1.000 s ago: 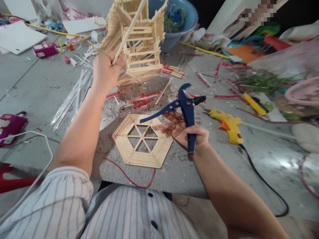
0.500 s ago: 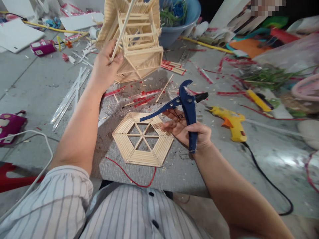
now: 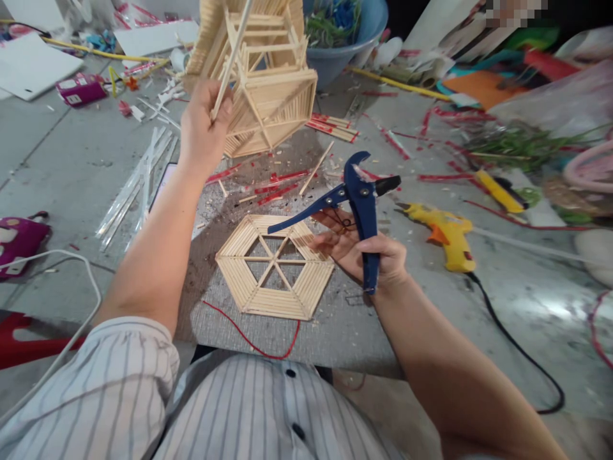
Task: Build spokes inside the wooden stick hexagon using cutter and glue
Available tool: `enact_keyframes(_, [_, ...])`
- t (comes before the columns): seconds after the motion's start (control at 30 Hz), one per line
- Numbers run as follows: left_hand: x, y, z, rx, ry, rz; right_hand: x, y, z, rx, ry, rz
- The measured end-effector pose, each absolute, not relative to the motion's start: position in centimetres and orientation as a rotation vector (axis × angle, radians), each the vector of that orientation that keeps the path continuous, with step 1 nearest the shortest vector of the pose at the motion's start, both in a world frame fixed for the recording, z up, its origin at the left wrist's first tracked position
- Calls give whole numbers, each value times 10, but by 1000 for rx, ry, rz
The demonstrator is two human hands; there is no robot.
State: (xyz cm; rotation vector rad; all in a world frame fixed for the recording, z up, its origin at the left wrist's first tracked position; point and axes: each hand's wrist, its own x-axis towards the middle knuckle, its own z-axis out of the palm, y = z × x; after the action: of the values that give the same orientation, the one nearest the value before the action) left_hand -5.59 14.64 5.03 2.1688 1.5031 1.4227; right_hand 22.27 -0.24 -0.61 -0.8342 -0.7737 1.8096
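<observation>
My left hand is closed around a thin wooden stick that slants up past a model house-like frame of pale sticks. Its fingers are partly hidden behind the frame, so I cannot tell whether they grip that too. In my right hand is a blue pipe cutter, its handles spread apart and the fingers loosely around the lower one. Below and between the hands lies a flat hexagonal stick panel with spokes. A red cord curves just in front of it.
A yellow glue gun lies right of my right hand, its black cable trailing forward. Clear plastic strips and a phone edge are beside my left forearm. A blue basin stands behind. Red-edged wrappers and stick scraps litter the table.
The stick frame has tilted slightly, its right lower edge rising, and my left hand has shifted a little with it. A phone edge now shows by the left forearm. The right hand is still.
</observation>
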Motion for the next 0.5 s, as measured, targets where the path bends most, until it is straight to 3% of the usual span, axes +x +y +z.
enact_keyframes(0.5, [-44, 132, 54, 2279, 1660, 1131, 223, -3, -8, -820, -764, 1798])
